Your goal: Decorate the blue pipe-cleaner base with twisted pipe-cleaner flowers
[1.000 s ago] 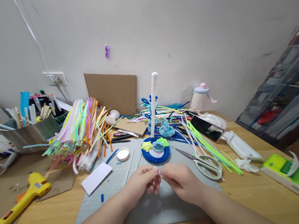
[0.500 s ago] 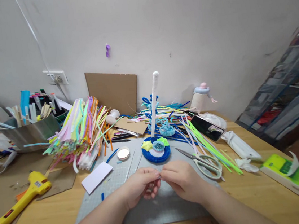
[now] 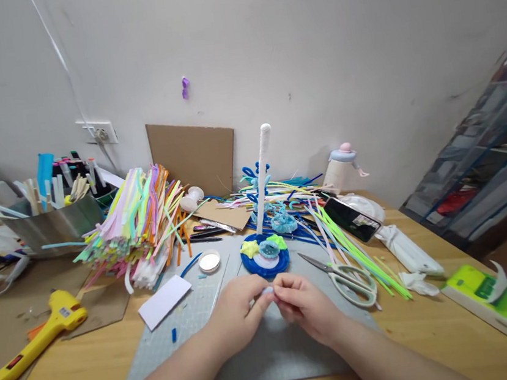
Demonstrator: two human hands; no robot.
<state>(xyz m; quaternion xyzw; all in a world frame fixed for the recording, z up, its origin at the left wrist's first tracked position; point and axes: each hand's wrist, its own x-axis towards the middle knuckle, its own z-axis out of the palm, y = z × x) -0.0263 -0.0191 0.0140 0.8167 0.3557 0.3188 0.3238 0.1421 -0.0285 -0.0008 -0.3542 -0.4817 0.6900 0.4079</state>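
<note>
My left hand (image 3: 241, 312) and my right hand (image 3: 307, 303) meet over the grey cutting mat (image 3: 163, 355), fingertips pinched together. Between them shows a small pale, whitish-lilac piece (image 3: 268, 290), mostly hidden by the fingers, so its kind is unclear. Just beyond the fingers stands a round blue fuzzy base (image 3: 268, 272) bearing a tall white wrapped post (image 3: 261, 180), a yellow star (image 3: 249, 249), a green star (image 3: 279, 241) and a light-blue ring-like shape (image 3: 269, 249). Scissors with pale handles (image 3: 353, 285) lie right of my right hand.
Left are a yellow glue gun (image 3: 44, 333), a white card (image 3: 165, 301) and a thick bundle of coloured pipe cleaners (image 3: 132, 223). A small round white dish (image 3: 209, 261) sits on the mat. Rightward lie green pipe cleaners (image 3: 357, 248), a phone (image 3: 353, 218) and a tissue pack (image 3: 493, 299).
My left hand has turned so its back faces up, fingers closed in on the small piece. My right-hand fingers have shifted their pinch. More of the pale piece shows between them.
</note>
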